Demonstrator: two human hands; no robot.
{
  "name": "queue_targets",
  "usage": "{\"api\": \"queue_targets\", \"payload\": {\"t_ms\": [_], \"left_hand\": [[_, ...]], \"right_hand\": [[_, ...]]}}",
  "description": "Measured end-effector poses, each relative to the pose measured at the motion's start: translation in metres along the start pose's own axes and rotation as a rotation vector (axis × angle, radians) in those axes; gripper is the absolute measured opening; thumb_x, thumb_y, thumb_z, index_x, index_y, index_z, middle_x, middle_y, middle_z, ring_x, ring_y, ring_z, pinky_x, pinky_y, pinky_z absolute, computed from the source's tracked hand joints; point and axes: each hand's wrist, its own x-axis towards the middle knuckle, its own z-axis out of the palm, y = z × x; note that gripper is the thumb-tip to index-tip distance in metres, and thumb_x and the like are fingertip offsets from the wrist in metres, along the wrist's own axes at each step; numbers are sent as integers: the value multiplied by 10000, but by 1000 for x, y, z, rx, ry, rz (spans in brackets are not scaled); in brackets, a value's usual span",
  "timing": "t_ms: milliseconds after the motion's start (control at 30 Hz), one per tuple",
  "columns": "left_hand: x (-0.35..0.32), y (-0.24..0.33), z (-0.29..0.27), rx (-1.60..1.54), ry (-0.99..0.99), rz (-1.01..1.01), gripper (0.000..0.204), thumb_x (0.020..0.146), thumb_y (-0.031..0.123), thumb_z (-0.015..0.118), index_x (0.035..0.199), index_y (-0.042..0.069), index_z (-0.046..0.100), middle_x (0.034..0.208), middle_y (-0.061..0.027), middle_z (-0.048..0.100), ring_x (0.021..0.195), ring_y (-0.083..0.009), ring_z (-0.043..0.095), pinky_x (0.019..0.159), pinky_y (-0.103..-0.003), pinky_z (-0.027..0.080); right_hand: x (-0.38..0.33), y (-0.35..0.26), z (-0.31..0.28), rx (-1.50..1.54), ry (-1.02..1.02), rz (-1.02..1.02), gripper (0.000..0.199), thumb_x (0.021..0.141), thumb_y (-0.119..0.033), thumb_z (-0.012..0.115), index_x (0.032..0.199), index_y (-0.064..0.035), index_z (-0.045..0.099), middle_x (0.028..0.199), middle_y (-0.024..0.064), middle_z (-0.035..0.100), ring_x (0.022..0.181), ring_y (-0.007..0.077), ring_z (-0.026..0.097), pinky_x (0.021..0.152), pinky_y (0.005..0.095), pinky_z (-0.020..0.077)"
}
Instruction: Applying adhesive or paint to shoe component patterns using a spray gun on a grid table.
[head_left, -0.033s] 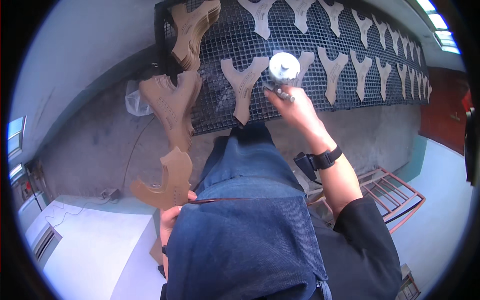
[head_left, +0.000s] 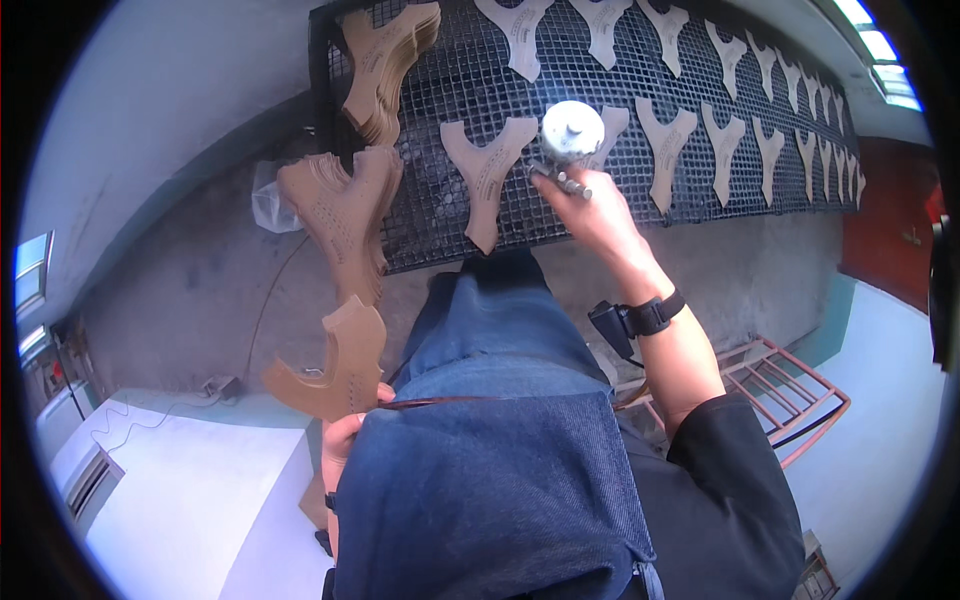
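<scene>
My right hand [head_left: 592,208] is closed round a spray gun with a round white cup [head_left: 573,128] on top, held over the black mesh rack [head_left: 420,215]. Under the gun lies a partly hidden Y-shaped tan piece [head_left: 612,125]. Just left of it, another Y-shaped piece [head_left: 487,180] lies flat on the mesh. Down at the lower left, my left hand [head_left: 345,432] grips one or more brown Y-shaped pieces [head_left: 345,360] by the edge, beside my denim apron [head_left: 490,460]. Most of that hand's fingers are hidden behind the pieces and the apron.
Stacks of Y-shaped pieces [head_left: 350,215] stand at the rack's left end, with another stack [head_left: 385,65] behind. Two rows of single pieces [head_left: 665,150] run right along the mesh. A clear plastic bag [head_left: 275,200] lies left. A reddish metal frame [head_left: 800,390] stands at the right.
The spray gun and my right hand sit very slightly further right and lower in the picture. My left hand keeps its hold.
</scene>
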Motion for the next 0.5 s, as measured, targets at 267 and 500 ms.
{"api": "queue_targets", "payload": {"t_ms": [267, 500], "left_hand": [[22, -4, 59, -60, 11, 117, 477, 667, 191, 664, 1052, -85, 714, 1040, -195, 718, 1004, -294, 675, 917, -367, 527], [24, -13, 76, -29, 22, 163, 472, 672, 187, 655, 1051, -87, 712, 1049, -203, 718, 1006, -299, 676, 912, -370, 531]], "right_hand": [[85, 34, -41, 26, 101, -3, 405, 944, -441, 705, 1046, -53, 764, 889, 220, 747, 907, 392, 741, 811, 457, 581], [80, 38, -56, 115, 126, -128, 379, 942, -407, 725, 1076, -55, 762, 898, 205, 758, 906, 352, 758, 814, 420, 579]]}}
